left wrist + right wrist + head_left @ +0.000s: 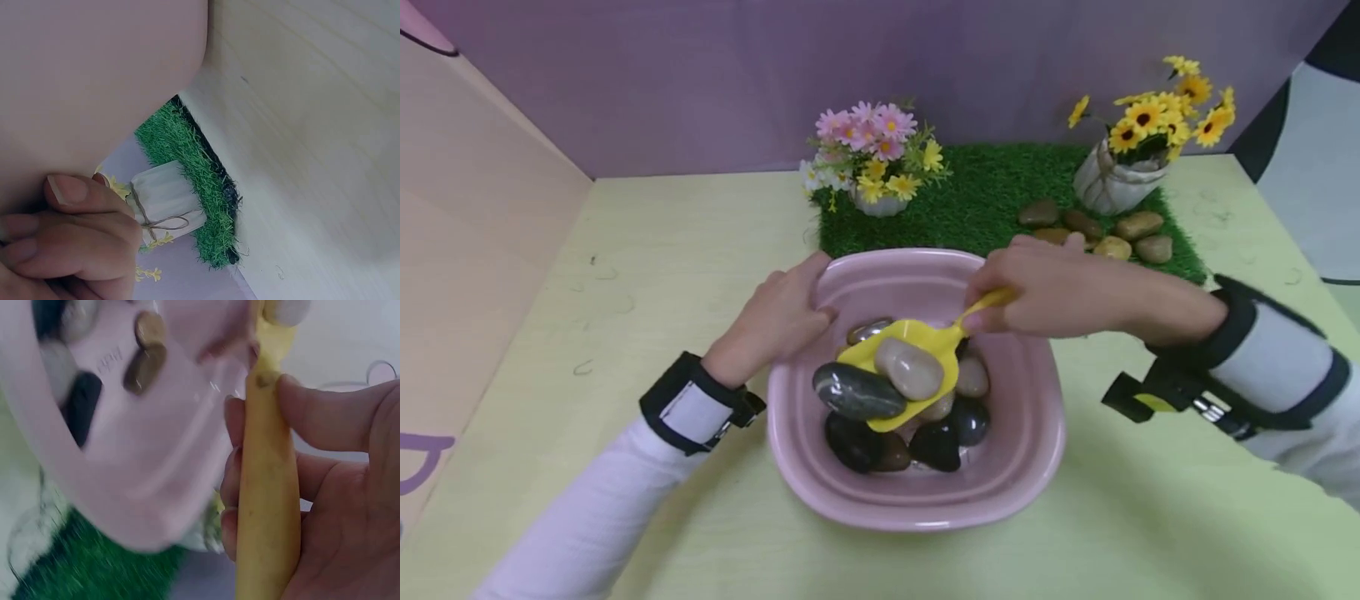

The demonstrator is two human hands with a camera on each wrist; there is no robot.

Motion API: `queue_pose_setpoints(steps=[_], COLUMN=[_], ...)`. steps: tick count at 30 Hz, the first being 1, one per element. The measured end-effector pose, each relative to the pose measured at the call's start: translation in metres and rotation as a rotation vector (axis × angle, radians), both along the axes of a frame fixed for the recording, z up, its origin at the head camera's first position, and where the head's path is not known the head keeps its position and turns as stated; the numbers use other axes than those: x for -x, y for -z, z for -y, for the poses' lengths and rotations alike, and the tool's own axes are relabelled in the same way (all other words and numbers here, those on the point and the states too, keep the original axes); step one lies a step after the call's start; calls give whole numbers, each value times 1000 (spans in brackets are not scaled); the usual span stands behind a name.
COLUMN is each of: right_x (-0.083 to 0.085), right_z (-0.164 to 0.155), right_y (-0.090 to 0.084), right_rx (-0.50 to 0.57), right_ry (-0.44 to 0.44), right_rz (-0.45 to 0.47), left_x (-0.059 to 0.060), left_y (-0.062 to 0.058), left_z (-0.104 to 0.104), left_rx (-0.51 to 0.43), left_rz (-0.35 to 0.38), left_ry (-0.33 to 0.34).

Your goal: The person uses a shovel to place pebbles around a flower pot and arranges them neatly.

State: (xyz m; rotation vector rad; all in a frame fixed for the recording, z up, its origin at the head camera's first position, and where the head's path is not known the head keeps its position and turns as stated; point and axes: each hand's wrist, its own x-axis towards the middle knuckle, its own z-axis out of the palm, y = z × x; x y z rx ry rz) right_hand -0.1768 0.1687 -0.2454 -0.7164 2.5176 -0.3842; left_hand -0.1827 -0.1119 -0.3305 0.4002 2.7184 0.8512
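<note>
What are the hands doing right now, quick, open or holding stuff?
Left hand: closed, gripping the basin by its rim.
Right hand: closed, holding the scoop by its handle.

Hands (786, 317), flower pots (1116, 183): two each are being seen
Basin (917, 500), scoop (945, 340), grass mat (985, 183): one each is being seen
Scooped stones (910, 368): two are being carried
Basin stones (853, 442): at least seven are being shown
Mat stones (1138, 225): at least six are being shown
</note>
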Motion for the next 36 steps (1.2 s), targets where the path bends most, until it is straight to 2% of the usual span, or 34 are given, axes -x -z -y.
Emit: queue_pose_setpoints(steps=[3,8,14,19,24,31,36], right_x=[8,22,32,37,39,44,58], right_z=[-8,-21,-34,-40,-45,-57,-70], right_y=[-8,-16,-19,-21,-24,-33,-29], right_rx=[-44,-69,-83,-103,-111,-98,-117], right_ry=[16,48,82,85,145,278,232], right_rz=[-66,-97,-52,-50,10,156,88], left_x=[0,0,0,0,0,1,1], left_y=[0,1,2,2,2,3,2], left_z=[1,1,0,0,0,0,0], left_rx=[-2,-21,-23,-27,-23,-7,-7], left_rz=[4,19,19,20,20,0,3], left_ry=[-3,-9,-6,-8,-5,-2,-2])
